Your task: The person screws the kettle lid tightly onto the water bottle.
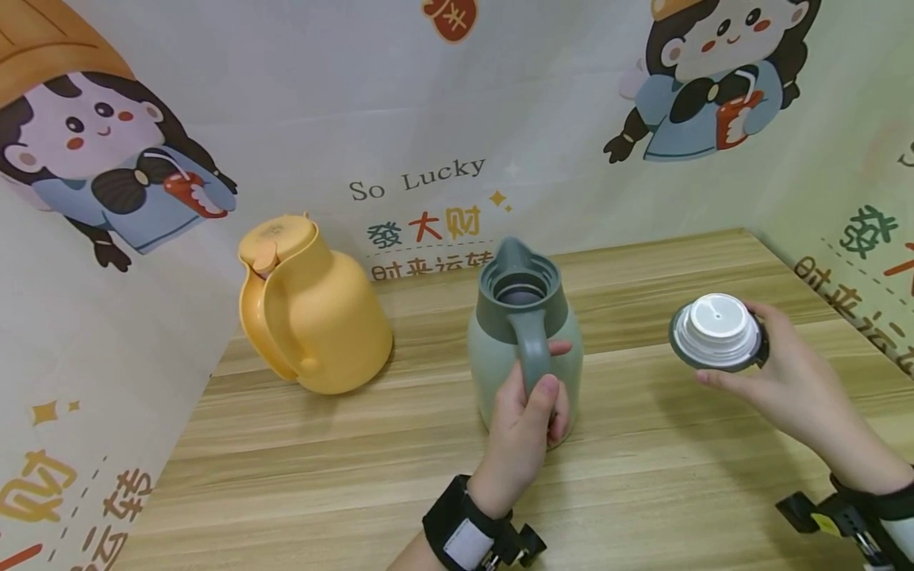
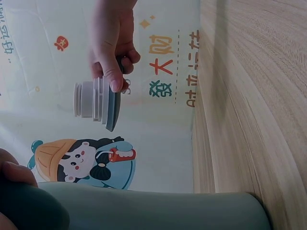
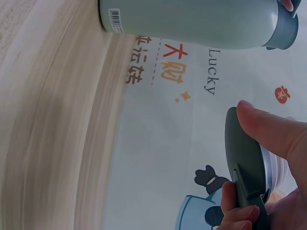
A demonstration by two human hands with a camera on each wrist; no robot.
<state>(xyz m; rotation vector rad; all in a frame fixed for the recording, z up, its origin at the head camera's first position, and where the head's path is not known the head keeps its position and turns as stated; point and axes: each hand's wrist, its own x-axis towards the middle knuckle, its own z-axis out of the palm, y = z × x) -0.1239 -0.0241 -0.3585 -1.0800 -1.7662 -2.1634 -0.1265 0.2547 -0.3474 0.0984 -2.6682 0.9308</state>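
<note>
A pale green thermos jug (image 1: 485,357) with a darker collar and handle stands upright on the table, its mouth uncovered. My left hand (image 1: 524,420) grips its handle from the near side. Off to the right, my right hand (image 1: 793,381) holds the jug's lid (image 1: 717,329) above the table, its white plug side turned up in the head view. In the right wrist view, thumb and fingers pinch the lid's dark green rim (image 3: 242,148). The left wrist view shows the same lid (image 2: 98,103) side-on, apart from the jug (image 2: 158,211).
A yellow thermos jug (image 1: 343,317) with its lid on stands at the back left of the wooden table (image 1: 321,476). Behind and at the sides hangs a pale printed backdrop (image 1: 321,95) with cartoon figures and lettering.
</note>
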